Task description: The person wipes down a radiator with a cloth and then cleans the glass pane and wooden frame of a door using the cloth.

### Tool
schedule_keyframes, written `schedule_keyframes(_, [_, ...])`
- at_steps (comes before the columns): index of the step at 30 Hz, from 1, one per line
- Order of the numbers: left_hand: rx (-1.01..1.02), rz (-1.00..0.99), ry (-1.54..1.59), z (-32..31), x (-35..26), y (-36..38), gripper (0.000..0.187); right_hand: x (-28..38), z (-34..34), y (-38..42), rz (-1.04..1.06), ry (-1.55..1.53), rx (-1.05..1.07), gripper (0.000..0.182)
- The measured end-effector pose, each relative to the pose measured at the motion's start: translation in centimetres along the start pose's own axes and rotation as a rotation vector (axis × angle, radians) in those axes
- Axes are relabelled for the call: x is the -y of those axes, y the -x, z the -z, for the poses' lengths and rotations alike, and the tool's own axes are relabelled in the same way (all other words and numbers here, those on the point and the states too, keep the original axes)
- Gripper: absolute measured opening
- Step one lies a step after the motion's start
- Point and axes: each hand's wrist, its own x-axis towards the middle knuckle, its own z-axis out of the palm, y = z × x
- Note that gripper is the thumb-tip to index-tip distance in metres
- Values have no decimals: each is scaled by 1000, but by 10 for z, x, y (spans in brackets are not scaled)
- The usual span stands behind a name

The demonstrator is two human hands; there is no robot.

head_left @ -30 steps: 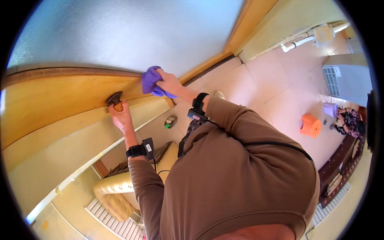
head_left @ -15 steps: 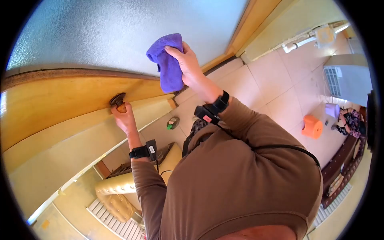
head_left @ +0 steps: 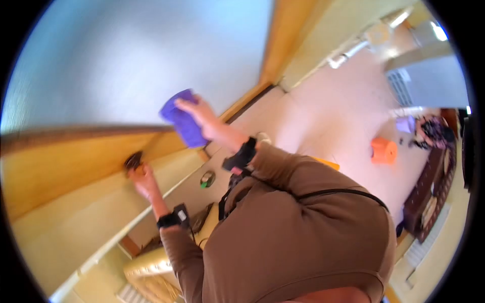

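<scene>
My left hand (head_left: 143, 181) has its fingers closed round a dark brown door knob (head_left: 133, 160) on the yellow wooden door (head_left: 60, 174). A purple cloth (head_left: 186, 126) is bunched in my right hand (head_left: 203, 117), thumb on top and fingers hidden behind it. The cloth lies over the lower edge of the frosted glass panel (head_left: 141, 65) and the wood beneath it. Motion blur hides whether the cloth touches the door. Each wrist wears a black strap with a small box.
On the tiled floor (head_left: 323, 116) at the right are an orange stool (head_left: 384, 151) and a light purple bucket (head_left: 405, 124). A person (head_left: 435, 132) is beside a dark red sofa (head_left: 423, 204). A yellow tufted seat (head_left: 151, 275) stands at lower left.
The view has swung, so the door, knob and both hands appear lower and further left. The cloth appears somewhat closer to the knob. Both hands keep their holds.
</scene>
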Motion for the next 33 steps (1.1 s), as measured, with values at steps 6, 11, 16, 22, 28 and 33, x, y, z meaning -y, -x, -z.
schedule_keyframes(6, [41, 69, 142, 15, -33, 8, 48, -8, 3, -17, 126, 85, -118, 45])
schedule_keyframes(11, [71, 102, 99, 19, -37, 10, 49, -7, 11, -22, 112, 194, -132, 46])
schedule_keyframes(16, [30, 119, 47, 18, -36, 8, 48, -11, 28, -34, 25, 59, -191, 37])
schedule_keyframes(22, [-62, 72, 24, 6, -12, 8, 49, 2, 144, -97, 8, -354, -351, 26])
schedule_keyframes(28, [-48, 91, 59, 16, -29, 13, 47, 54, 95, -72, 592, 10, -604, 49])
schedule_keyframes(33, [-48, 50, 143, 8, -20, 9, 48, -7, 7, -16, 709, 532, -306, 46])
